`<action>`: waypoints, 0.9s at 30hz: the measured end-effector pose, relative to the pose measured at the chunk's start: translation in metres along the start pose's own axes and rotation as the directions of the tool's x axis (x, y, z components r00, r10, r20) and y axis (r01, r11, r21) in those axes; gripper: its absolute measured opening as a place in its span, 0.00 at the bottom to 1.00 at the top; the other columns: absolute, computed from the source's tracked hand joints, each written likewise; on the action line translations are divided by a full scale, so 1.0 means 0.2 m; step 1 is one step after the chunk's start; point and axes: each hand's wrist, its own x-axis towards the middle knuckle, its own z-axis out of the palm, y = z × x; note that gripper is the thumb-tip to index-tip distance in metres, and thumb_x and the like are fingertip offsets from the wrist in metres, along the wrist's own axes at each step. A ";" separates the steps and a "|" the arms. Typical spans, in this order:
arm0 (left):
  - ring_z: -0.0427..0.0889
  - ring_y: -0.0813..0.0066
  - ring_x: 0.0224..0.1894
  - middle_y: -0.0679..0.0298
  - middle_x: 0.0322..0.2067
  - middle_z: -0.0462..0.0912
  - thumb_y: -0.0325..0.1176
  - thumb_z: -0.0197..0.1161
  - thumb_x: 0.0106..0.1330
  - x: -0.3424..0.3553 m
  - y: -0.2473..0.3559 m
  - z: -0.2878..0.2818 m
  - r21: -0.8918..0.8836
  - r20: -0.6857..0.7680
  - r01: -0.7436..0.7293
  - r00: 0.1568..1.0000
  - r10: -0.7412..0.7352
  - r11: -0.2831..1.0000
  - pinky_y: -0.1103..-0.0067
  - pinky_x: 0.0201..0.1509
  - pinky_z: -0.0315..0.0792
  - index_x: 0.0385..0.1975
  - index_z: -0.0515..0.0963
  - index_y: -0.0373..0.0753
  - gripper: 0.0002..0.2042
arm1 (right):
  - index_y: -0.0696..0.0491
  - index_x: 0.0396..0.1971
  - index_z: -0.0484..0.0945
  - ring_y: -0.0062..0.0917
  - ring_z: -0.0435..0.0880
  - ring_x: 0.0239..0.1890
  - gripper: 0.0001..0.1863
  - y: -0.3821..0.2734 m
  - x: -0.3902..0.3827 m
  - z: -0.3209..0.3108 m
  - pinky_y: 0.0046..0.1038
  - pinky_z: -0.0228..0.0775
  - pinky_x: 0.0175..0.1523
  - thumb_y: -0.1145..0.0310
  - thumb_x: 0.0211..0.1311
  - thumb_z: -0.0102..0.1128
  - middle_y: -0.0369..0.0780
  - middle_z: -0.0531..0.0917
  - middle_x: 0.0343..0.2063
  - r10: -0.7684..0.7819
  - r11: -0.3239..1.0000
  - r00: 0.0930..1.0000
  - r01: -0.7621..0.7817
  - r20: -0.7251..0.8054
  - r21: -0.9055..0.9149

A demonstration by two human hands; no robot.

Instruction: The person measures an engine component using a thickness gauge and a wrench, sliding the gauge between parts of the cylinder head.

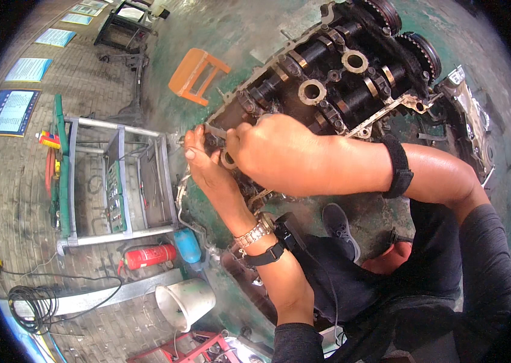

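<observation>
An engine cylinder head [304,72] lies in front of me, its dark top set with camshafts, bearing caps and pale round plug-hole rings. Two toothed cam sprockets [422,54] sit at its far right end. My right hand [273,151] is closed in a fist over the near left end. A short grey, flat piece [215,130] shows beside its fingers; what it belongs to is hidden. Close by, my left hand [210,169] has its fingers bent together at the engine's left end. What they pinch, if anything, cannot be made out.
An orange stool [196,75] stands beyond the engine. To the left are a metal-framed cart [122,236] with a tool case, a red fire extinguisher [149,256], a blue cylinder [187,245] and a white bucket [198,296]. A pale metal cover [470,121] lies at right.
</observation>
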 end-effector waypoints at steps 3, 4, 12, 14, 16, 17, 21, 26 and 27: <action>0.70 0.60 0.68 0.50 0.66 0.71 0.68 0.33 0.76 -0.01 0.01 0.01 -0.088 -0.020 0.040 0.999 -0.042 0.995 0.66 0.66 0.66 0.70 0.61 0.26 0.45 | 0.60 0.32 0.79 0.30 0.84 0.30 0.13 -0.03 0.00 0.01 0.30 0.78 0.26 0.71 0.45 0.64 0.43 0.80 0.29 0.001 1.000 0.997 0.000 0.074 -0.010; 0.70 0.60 0.68 0.50 0.66 0.71 0.67 0.33 0.76 -0.01 0.01 0.01 -0.116 -0.021 0.058 0.998 -0.061 0.992 0.66 0.66 0.66 0.70 0.60 0.25 0.44 | 0.60 0.31 0.79 0.32 0.85 0.31 0.11 -0.03 0.00 0.01 0.32 0.79 0.28 0.73 0.45 0.65 0.44 0.81 0.31 0.033 0.998 0.998 -0.035 0.052 0.046; 0.68 0.60 0.69 0.49 0.68 0.69 0.65 0.33 0.78 -0.02 0.04 0.01 -0.178 -0.023 0.084 0.996 -0.089 0.980 0.65 0.68 0.64 0.72 0.59 0.26 0.42 | 0.62 0.31 0.80 0.49 0.85 0.33 0.05 0.18 0.05 -0.08 0.41 0.78 0.38 0.77 0.54 0.60 0.52 0.83 0.27 0.237 0.936 0.953 -0.172 -0.189 0.307; 0.68 0.60 0.70 0.49 0.68 0.69 0.65 0.33 0.78 -0.04 0.03 0.01 -0.198 -0.051 0.093 0.993 -0.105 0.976 0.64 0.68 0.64 0.72 0.58 0.26 0.42 | 0.62 0.34 0.82 0.48 0.84 0.31 0.07 0.25 0.07 -0.08 0.39 0.77 0.37 0.75 0.59 0.60 0.53 0.83 0.27 0.321 0.881 0.898 -0.167 -0.302 0.443; 0.67 0.59 0.70 0.48 0.68 0.69 0.65 0.33 0.77 -0.05 0.03 0.01 -0.227 -0.068 0.076 0.993 -0.094 0.971 0.63 0.67 0.64 0.71 0.58 0.27 0.43 | 0.62 0.39 0.82 0.39 0.82 0.22 0.10 0.30 0.08 -0.07 0.33 0.75 0.32 0.74 0.63 0.57 0.49 0.83 0.24 0.309 0.850 0.843 -0.037 -0.441 0.525; 0.67 0.59 0.70 0.48 0.68 0.69 0.65 0.34 0.77 -0.05 0.03 0.01 -0.236 -0.074 0.075 0.993 -0.095 0.969 0.63 0.67 0.64 0.71 0.59 0.27 0.43 | 0.62 0.40 0.82 0.34 0.81 0.21 0.09 0.32 0.08 -0.06 0.32 0.75 0.31 0.74 0.64 0.56 0.46 0.83 0.24 0.376 0.805 0.859 -0.118 -0.347 0.581; 0.67 0.58 0.70 0.48 0.67 0.69 0.66 0.34 0.77 -0.05 0.03 0.02 -0.247 -0.088 0.073 0.991 -0.098 0.966 0.62 0.68 0.63 0.71 0.59 0.27 0.43 | 0.62 0.41 0.81 0.19 0.77 0.20 0.09 0.35 0.09 -0.05 0.25 0.72 0.26 0.74 0.68 0.54 0.37 0.81 0.23 0.485 0.655 0.871 -0.302 -0.080 0.692; 0.67 0.57 0.69 0.48 0.67 0.69 0.66 0.34 0.77 -0.05 0.03 0.02 -0.269 -0.082 0.081 0.991 -0.107 0.960 0.61 0.69 0.63 0.71 0.59 0.27 0.43 | 0.62 0.41 0.81 0.18 0.77 0.19 0.09 0.35 0.09 -0.06 0.23 0.72 0.25 0.74 0.69 0.54 0.37 0.81 0.25 0.492 0.568 0.870 -0.336 0.017 0.751; 0.67 0.57 0.69 0.48 0.67 0.69 0.67 0.34 0.77 -0.05 0.04 0.02 -0.273 -0.076 0.077 0.992 -0.101 0.959 0.61 0.69 0.62 0.71 0.59 0.27 0.43 | 0.62 0.41 0.81 0.18 0.77 0.19 0.09 0.35 0.09 -0.05 0.23 0.72 0.25 0.74 0.70 0.54 0.37 0.81 0.25 0.493 0.554 0.869 -0.345 0.034 0.758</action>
